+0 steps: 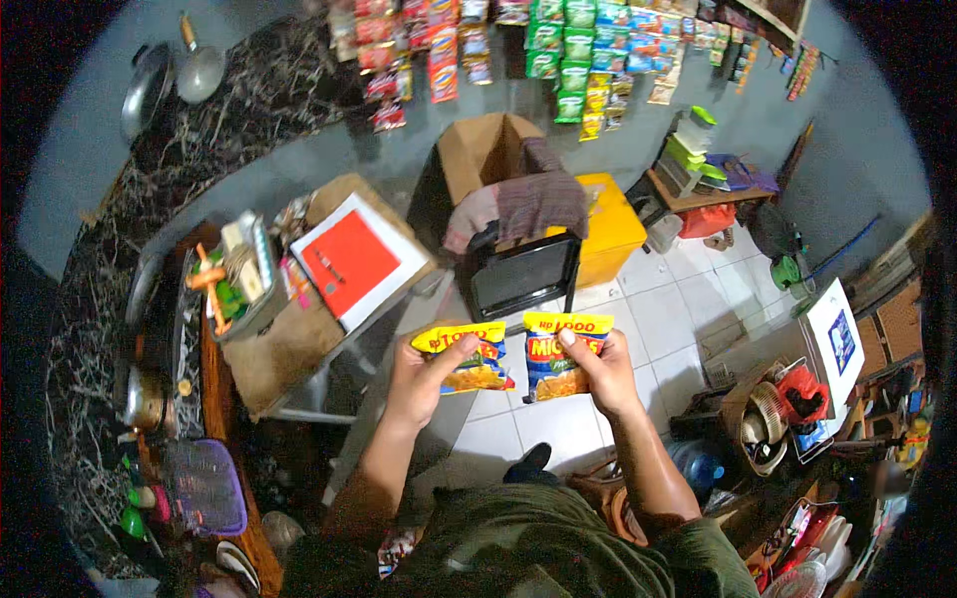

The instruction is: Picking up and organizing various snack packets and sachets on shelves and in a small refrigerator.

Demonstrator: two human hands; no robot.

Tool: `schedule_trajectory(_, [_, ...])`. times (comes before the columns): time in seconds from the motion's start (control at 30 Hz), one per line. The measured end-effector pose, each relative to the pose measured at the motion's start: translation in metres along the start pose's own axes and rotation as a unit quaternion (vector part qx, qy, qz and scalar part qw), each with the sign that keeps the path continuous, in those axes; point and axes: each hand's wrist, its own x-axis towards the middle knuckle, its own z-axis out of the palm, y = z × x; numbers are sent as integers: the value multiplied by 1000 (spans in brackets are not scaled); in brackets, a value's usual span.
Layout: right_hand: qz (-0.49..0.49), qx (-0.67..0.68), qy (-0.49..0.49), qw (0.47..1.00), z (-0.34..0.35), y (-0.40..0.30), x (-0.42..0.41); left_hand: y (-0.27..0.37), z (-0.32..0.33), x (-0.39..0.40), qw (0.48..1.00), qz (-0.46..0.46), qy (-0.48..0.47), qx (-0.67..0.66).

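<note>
In front of my body, my left hand (422,377) grips a small yellow and blue snack packet (478,374), its thumb pressed on the front. A second packet (552,377) of like colours is held by my right hand (609,374), also with the thumb across its face. The two packets are side by side with a narrow gap between them, printed fronts facing me. Just beyond them stands a black-framed chair (523,280) with cloth (538,205) draped over its top.
A cardboard box (471,153) and a yellow box (609,250) stand behind the chair. To the left, a red and white board (355,261) lies beside a filled basket (250,318). Sachet strips (574,67) hang above. A water jug (691,467) is at lower right.
</note>
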Motion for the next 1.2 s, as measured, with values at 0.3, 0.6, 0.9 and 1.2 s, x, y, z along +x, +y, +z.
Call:
schedule_trajectory(0.3, [-39,-19,84,996,-124,-38,34,-58,125,98,999,10,-15,-28])
schedule_trajectory(0.6, [-39,-34,154,987,-221,-55,114,-101,200,209,994,-73,-76,-33])
schedule_trajectory(0.9, [-66,-19,280,958,-350,-108,202,-115,324,375,978,-75,-186,-62])
schedule_trajectory(1.2, [-137,-72,323,933,-517,-180,240,-129,493,492,917,69,-382,95])
